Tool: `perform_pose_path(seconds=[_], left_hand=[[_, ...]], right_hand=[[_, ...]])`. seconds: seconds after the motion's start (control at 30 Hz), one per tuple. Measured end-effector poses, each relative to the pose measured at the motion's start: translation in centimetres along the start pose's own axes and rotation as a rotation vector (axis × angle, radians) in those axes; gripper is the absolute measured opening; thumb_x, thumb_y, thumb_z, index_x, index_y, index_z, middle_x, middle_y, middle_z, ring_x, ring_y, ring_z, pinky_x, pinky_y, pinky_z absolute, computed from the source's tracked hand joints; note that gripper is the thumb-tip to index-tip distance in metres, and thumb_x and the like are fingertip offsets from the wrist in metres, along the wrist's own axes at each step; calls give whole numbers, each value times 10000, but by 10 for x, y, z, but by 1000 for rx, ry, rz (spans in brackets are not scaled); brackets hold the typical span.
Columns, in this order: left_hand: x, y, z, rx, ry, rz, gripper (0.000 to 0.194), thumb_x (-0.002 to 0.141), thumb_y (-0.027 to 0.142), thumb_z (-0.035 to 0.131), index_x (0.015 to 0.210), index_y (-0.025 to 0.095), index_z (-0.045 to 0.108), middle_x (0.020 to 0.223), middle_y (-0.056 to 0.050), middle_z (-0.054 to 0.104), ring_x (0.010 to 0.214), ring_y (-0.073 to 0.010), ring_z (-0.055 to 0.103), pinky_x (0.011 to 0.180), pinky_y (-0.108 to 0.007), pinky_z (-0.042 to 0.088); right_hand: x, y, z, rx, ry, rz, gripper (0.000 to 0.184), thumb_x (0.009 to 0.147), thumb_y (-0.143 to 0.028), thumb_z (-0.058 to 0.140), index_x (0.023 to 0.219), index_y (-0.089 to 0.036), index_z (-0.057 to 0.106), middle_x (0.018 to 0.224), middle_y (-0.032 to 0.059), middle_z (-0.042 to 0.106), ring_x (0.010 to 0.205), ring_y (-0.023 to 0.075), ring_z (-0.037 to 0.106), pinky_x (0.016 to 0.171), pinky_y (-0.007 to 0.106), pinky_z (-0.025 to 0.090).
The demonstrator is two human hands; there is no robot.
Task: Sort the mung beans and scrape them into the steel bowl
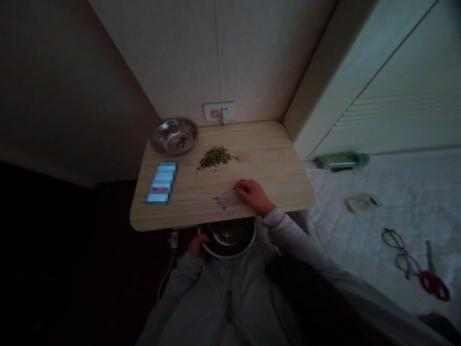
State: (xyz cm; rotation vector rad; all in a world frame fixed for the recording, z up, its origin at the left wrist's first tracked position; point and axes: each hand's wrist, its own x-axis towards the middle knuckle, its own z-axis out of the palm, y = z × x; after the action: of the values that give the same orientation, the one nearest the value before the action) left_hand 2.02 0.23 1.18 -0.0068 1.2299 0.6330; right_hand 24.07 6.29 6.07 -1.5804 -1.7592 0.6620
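Observation:
My right hand (248,192) is closed on a thin, clear, rounded plastic piece (228,197), which rests low on the wooden tabletop (266,158). A few small dark green beans or seeds (224,208) lie beside it near the front edge. Farther back is a larger scattered pile of them (216,157). Under that edge, against my lap, my left hand (197,245) grips the left rim of a round bowl (226,255) with a pale rim. More of the green grains lie inside, and the tabletop hides its far side.
A steel basin (175,137) stands at the back left, with a lit phone (162,183) in front. A wall socket (219,112) holds a plug. On the white bedding to the right are a green bottle (342,161), a small box (363,203), glasses (400,252) and red-handled scissors (434,283).

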Motion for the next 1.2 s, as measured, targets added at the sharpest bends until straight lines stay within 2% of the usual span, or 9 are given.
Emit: perform_pose_path(seconds=[0.17, 0.6, 0.7, 0.83, 1.07, 1.2], left_hand=[[1, -1, 0, -5, -40, 24, 346, 461, -21, 453, 708, 106, 660, 671, -67, 690, 746, -265, 636, 684, -381, 506], [3, -1, -1, -3, -12, 0, 289, 445, -8, 457, 639, 98, 643, 622, -72, 676, 720, -267, 634, 682, -386, 499], [3, -2, -1, -29, 19, 0, 336, 440, -12, 445, 678, 103, 651, 624, -63, 677, 718, -264, 636, 684, -389, 497], [1, -1, -3, -19, -39, -10, 360, 459, -8, 454, 735, 96, 660, 655, -68, 685, 718, -263, 637, 694, -396, 494], [3, -1, -4, -3, -57, -28, 295, 470, -5, 462, 667, 95, 658, 625, -64, 681, 708, -253, 638, 687, -372, 499], [2, -1, -2, -23, -56, -16, 280, 465, -18, 461, 632, 101, 652, 613, -58, 678, 702, -248, 638, 684, -364, 499]], right_hand=[[0, 1, 0, 13, 3, 7, 186, 687, -167, 444, 764, -173, 613, 627, -2, 579, 615, 121, 491, 638, 237, 355], [-1, 3, 0, 69, 18, 23, 181, 677, -154, 435, 758, -162, 597, 599, -6, 545, 598, 119, 481, 610, 239, 350], [-5, 5, -2, 110, 21, 45, 174, 681, -159, 431, 751, -165, 591, 583, -14, 528, 585, 112, 475, 597, 233, 352], [-15, 9, -8, 119, 35, 68, 168, 690, -176, 435, 759, -164, 588, 598, -11, 521, 593, 112, 471, 594, 235, 352], [-32, 15, -19, 77, 56, 107, 162, 689, -176, 450, 771, -170, 589, 599, -6, 533, 596, 121, 466, 594, 246, 353], [-38, 15, -20, 22, 70, 76, 157, 689, -168, 458, 765, -178, 596, 608, 1, 555, 619, 132, 477, 624, 258, 360]])
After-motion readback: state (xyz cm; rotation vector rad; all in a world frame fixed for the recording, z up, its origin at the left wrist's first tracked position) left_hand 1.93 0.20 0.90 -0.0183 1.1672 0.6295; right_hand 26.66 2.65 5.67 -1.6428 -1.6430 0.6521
